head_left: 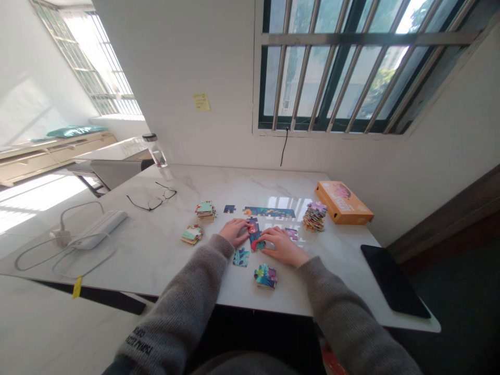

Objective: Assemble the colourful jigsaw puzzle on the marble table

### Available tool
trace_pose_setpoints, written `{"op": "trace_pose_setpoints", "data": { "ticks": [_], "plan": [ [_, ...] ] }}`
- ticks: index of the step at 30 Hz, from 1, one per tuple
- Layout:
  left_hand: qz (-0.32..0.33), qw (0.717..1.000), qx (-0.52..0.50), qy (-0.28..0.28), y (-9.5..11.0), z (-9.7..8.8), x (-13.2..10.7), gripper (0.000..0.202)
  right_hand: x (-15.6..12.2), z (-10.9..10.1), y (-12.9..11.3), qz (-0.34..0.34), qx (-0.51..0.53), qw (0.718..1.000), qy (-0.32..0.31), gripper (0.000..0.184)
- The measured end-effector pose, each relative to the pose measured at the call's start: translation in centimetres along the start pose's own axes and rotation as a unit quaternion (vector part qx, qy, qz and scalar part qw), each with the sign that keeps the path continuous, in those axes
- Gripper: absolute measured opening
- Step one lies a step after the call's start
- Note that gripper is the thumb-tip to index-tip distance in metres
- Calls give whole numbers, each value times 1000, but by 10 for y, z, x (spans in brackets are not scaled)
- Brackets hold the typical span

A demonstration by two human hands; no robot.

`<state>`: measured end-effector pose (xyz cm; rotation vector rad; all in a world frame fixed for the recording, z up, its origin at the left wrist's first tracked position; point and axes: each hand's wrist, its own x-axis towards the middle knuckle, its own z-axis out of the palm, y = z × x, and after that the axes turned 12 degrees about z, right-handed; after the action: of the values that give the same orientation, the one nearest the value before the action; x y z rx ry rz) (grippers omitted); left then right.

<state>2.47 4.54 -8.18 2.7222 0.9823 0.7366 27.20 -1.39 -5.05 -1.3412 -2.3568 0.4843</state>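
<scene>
My left hand (234, 233) lies on the table with its fingers stretched out, the tips touching the left edge of a dark blue jigsaw piece with a red figure (253, 226). Just below that piece, my right hand (285, 247) has thumb and fingers closed on a red and green jigsaw piece (257, 245). The two pieces meet or nearly meet; the fingers hide part of the join. Above them runs a joined strip of jigsaw pieces (273, 212). A teal leaf-patterned piece (241, 257) lies below my left hand, and a pink-purple piece (291, 234) is beyond my right.
Stacks of jigsaw pieces stand at the left (205, 210), front (266, 276) and right (314, 216). A single dark blue piece (229, 209) lies behind. Around the table are an orange box (344, 202), black tablet (394, 281), glasses (155, 202), bottle (156, 151) and power strip (100, 229) with cable.
</scene>
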Motion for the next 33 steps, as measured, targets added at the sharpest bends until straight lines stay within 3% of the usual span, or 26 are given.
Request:
{"op": "trace_pose_setpoints", "data": {
  "ticks": [7, 17, 22, 28, 33],
  "plan": [
    [-12, 1000, -5, -4, 4, -1, 1, 31, 0, 2, -1, -1, -21, 1000, 6, 27],
    [55, 996, -74, -5, -5, 4, -3, 32, 2, 5, -8, -6, -36, 999, 12, 24],
    [29, 998, -52, 20, 13, -13, -23, 31, 3, 10, -9, -1, -48, 999, 21, 24],
    [22, 996, -53, -62, 38, -37, -67, 37, 6, 17, -10, -5, -60, 998, 26, 25],
    [20, 993, -35, -112, 46, -42, -77, 40, 4, 18, -15, -9, -58, 998, 29, 25]
  ]
}}
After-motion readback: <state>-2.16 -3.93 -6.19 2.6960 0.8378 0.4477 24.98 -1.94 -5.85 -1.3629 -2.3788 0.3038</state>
